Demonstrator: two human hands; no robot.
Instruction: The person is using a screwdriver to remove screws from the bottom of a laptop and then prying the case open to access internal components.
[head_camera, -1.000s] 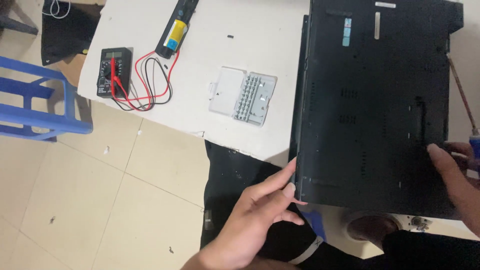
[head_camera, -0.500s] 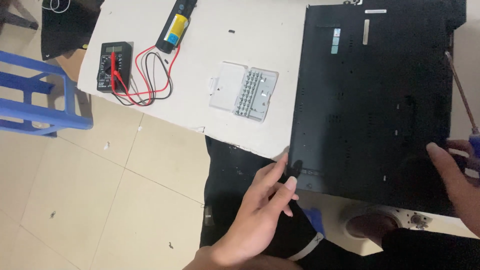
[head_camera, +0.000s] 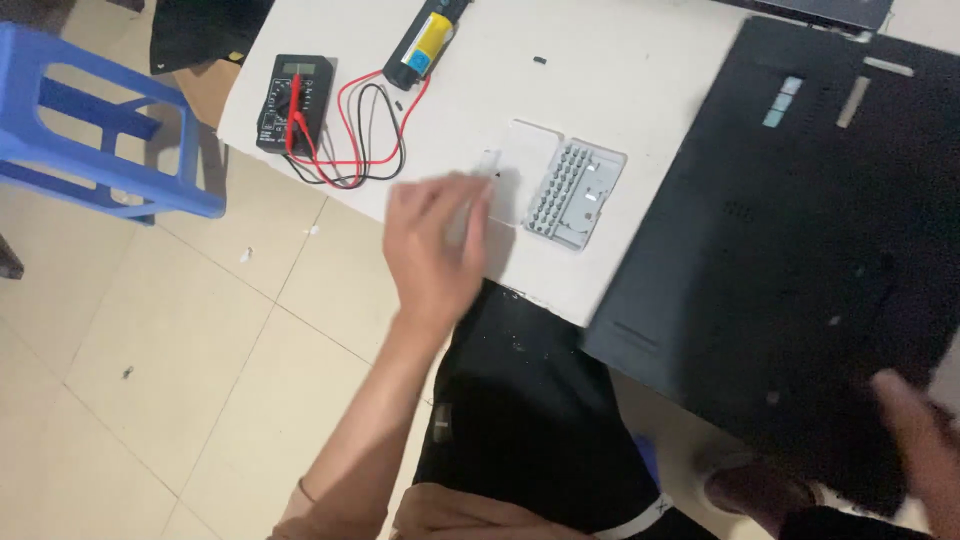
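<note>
On the white table (head_camera: 620, 60), the left hand (head_camera: 432, 245) is up over the near edge w/ fingers spread apart, holding nothing; it's blurry, so it looks to be moving. It hangs just beside a small white tray (head_camera: 565, 187) w/ rows of little bumps inside, prob. a parts box, but I can't tell if the fingers touch it. The right hand (head_camera: 920, 440) is low at the right, at the near corner of the big black panel (head_camera: 800, 250). It's blurred and cut off by the frame edge, so can't tell if it's open or closed, or gripping the panel. The panel lies flat, back side up, partly hanging over the table edge toward the person. As for how far the work is: the panel looks whole, no cover off, no loose screws I can make out, so I'd guess it's early, w/ most still left. Other stuff: a black meter (head_camera: 294, 103) w/ red and black wires (head_camera: 365, 135) at the far left of the table, a black and yellow tool (head_camera: 428, 40) near it. A blue stool (head_camera: 100, 130) stands on the tile floor, well apart. Nothing sits between the left hand and the tray.
</note>
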